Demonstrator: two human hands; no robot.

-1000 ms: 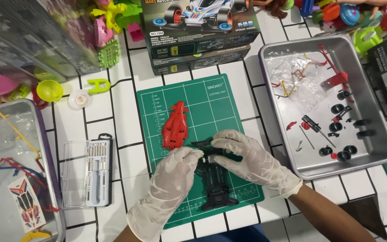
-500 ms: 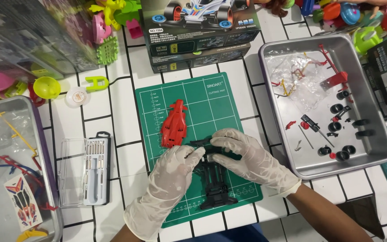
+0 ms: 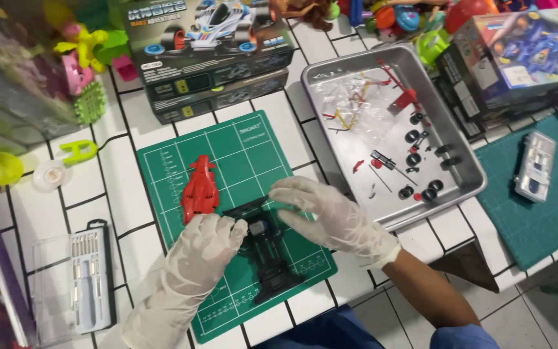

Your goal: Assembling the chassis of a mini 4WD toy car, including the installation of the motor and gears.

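Note:
Both my hands wear white gloves and work over a green cutting mat (image 3: pixel 247 148). A black toy car chassis (image 3: pixel 269 258) lies on the mat's lower half. My left hand (image 3: pixel 205 249) grips the chassis's front left side, fingers curled on it. My right hand (image 3: pixel 321 210) rests on the chassis's front right part, fingers spread over it. A red toy car body shell (image 3: pixel 200 187) lies on the mat just above my left hand, not touched.
A metal tray (image 3: pixel 466 165) at the right holds small black wheels, a plastic bag and red parts. A clear screwdriver set case (image 3: pixel 72 281) lies at the left. Toy car boxes (image 3: pixel 211 55) stand behind the mat. A teal mat (image 3: pixel 544 213) with a small clear case lies at far right.
The view has shifted, so everything sits further left and lower in frame. My hands stay on the black chassis in about the same hold.

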